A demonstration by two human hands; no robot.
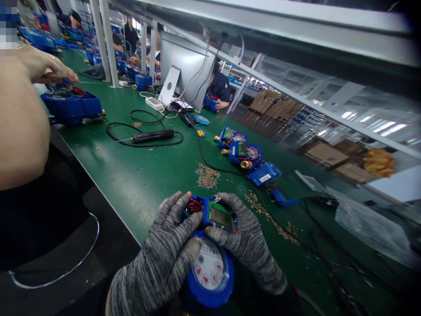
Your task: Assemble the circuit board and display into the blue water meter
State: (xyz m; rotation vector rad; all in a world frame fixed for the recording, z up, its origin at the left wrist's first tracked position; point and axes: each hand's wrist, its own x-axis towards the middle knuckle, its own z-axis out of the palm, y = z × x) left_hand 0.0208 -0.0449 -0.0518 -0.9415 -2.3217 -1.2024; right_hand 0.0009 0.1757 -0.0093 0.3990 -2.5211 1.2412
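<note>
Both my hands wear grey knitted gloves and meet around a blue water meter (211, 263) at the table's near edge. Its round dial shows red pointers under a clear cover. My left hand (164, 245) has its fingers curled over the left side of the housing, by a cavity with red and black wires. With thumb and fingers my right hand (243, 232) grips the display module (221, 217), a green board with a grey LCD in a blue frame. Beyond the hands lies a pile of small brass-coloured screws (208, 176).
A black electric screwdriver (153, 136) lies on the green table (131, 175) with its cable coiled. More blue meters (241, 149) stand right of the screws, near loose cables. A co-worker's arm (23, 123) reaches in at left over another meter (72, 107). A monitor (184, 61) stands behind.
</note>
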